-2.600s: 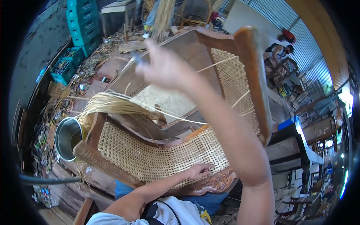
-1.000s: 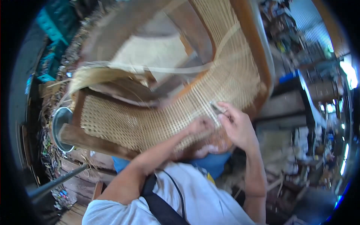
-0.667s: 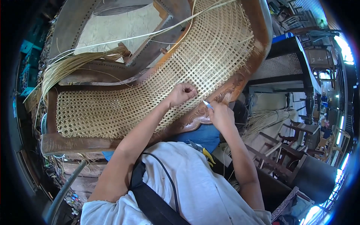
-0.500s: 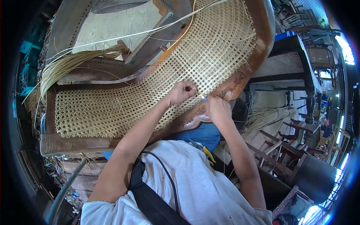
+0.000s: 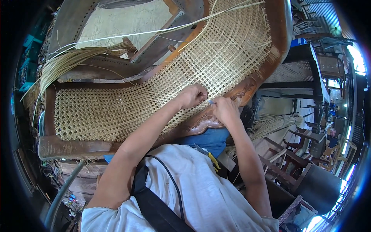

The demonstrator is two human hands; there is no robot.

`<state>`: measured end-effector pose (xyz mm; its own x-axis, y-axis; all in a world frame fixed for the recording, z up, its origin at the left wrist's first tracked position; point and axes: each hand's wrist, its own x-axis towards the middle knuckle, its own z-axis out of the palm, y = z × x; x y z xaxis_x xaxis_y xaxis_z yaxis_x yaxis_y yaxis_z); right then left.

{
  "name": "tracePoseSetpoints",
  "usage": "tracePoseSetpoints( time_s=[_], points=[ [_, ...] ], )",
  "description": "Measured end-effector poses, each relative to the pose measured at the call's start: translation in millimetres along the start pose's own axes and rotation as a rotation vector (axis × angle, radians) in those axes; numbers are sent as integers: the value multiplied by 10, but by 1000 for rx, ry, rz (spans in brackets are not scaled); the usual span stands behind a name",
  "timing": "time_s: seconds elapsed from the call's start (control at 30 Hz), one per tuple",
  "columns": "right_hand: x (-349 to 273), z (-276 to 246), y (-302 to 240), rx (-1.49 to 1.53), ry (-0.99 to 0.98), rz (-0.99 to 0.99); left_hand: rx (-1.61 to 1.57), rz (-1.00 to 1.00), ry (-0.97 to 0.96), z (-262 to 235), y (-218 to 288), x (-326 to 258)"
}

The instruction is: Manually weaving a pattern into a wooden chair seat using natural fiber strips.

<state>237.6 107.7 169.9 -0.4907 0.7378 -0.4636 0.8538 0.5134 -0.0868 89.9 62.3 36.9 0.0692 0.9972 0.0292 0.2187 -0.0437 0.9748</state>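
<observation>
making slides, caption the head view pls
Left hand on a woven cane panel; right hand beside it gripping a small blade by the carved wooden edge.

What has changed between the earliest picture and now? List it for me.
The right hand, then stretched out over the frame, has come back toward the body, beside the left hand, with a small pointed tool in its grip. The left hand's fingers have curled. The view has shifted.

Unchanged: the woven cane panel in its carved wooden frame, and the bundled cane strands.
</observation>
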Motion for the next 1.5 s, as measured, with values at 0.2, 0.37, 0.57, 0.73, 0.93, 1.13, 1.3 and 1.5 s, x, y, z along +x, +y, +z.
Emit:
tracePoseSetpoints(
  time_s=[0.2,0.37,0.57,0.73,0.93,1.13,1.3,1.5],
  points=[
    [-42,52,-7,-32,22,6,40,22,81,-16,75,-169],
    [91,40,-80,-147,-25,14,114,92,96,42,53,-146],
    [309,47,-119,-204,-78,119,158,133,137,120,8,-164],
    [165,-81,-70,-244,-58,152,177,109,143,159,75,-237],
    [-322,-414,288,-267,106,247,-6,-56,159,140,106,-278],
    [-620,104,327,732,252,121,-603,-156,-273,161,541,-349],
    [-1093,291,52,862,238,38,-1400,-541,-330,491,606,-715],
    [-1777,911,208,95,-243,-58,-614,-345,130,463,501,-469]
  ],
)
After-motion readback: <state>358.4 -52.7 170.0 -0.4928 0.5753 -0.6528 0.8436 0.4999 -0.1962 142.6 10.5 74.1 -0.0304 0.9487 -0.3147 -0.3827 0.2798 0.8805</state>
